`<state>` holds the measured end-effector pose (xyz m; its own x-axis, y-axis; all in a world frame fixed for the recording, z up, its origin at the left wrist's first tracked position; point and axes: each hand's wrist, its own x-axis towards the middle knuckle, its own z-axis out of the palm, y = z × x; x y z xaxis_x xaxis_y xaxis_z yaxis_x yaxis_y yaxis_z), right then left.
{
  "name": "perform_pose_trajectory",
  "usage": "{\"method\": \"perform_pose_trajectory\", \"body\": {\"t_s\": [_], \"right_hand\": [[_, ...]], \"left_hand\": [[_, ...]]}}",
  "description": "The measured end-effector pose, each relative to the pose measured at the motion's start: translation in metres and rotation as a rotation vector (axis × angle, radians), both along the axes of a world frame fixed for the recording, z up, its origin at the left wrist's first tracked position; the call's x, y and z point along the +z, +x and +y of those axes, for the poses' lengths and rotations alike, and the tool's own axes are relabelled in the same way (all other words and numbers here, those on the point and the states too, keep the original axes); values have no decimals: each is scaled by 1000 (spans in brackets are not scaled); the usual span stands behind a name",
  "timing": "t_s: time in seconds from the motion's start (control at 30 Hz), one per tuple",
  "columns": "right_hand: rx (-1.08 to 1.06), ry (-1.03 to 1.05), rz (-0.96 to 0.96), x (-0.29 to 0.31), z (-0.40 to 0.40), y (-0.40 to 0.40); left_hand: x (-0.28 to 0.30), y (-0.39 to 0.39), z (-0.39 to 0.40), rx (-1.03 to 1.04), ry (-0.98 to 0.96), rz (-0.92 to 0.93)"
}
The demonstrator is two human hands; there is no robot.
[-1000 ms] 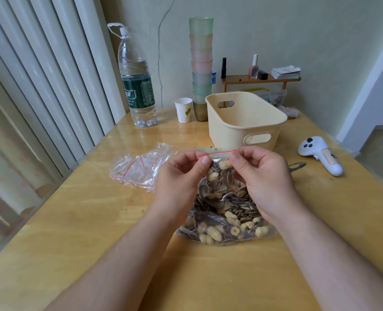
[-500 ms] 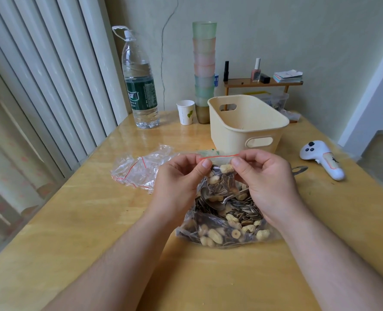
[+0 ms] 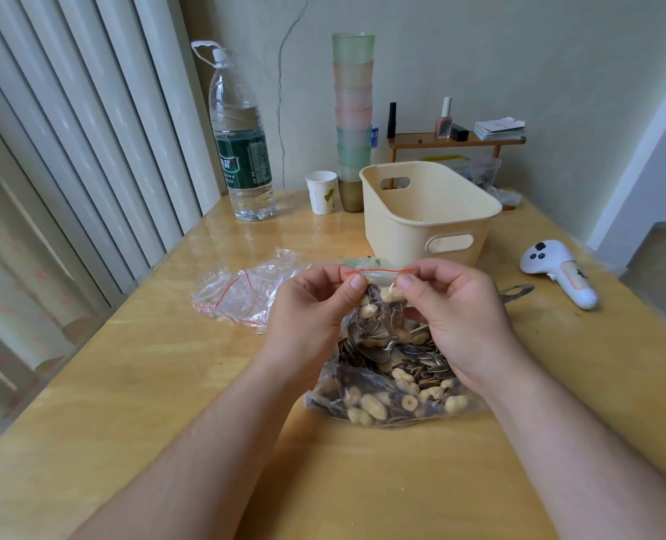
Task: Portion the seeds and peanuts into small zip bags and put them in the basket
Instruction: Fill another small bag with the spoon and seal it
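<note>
Our hands [image 3: 315, 305] [image 3: 452, 305] keep pinching the small bag's [image 3: 378, 305] zip, now lifted; sealing continues, basket [image 3: 428, 212] awaits.

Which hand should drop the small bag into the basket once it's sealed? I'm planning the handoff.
Probably the right hand: the basket stands beyond it, slightly to the right, while the left hand is farther off. Both pinch the small zip bag at its red strip.
</note>
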<state>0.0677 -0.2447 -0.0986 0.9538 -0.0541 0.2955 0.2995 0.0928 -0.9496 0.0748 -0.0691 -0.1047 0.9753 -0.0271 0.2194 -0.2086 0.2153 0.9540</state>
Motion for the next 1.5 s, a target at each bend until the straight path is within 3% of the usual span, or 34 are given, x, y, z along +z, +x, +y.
{"method": "perform_pose_trajectory", "body": {"t_s": [0.2, 0.4, 0.73, 1.23, 1.5], "right_hand": [[-113, -16, -58, 1, 0, 0], [15, -1, -4, 1, 2, -2], [40, 60, 33, 5, 0, -2], [38, -51, -9, -1, 0, 0], [100, -33, 23, -2, -3, 1]], "left_hand": [[1, -2, -3, -17, 39, -29], [1, -3, -2, -46, -7, -22], [6, -5, 0, -49, 87, -46], [7, -7, 2, -28, 268, -155], [7, -6, 6, -12, 271, -161]]}}
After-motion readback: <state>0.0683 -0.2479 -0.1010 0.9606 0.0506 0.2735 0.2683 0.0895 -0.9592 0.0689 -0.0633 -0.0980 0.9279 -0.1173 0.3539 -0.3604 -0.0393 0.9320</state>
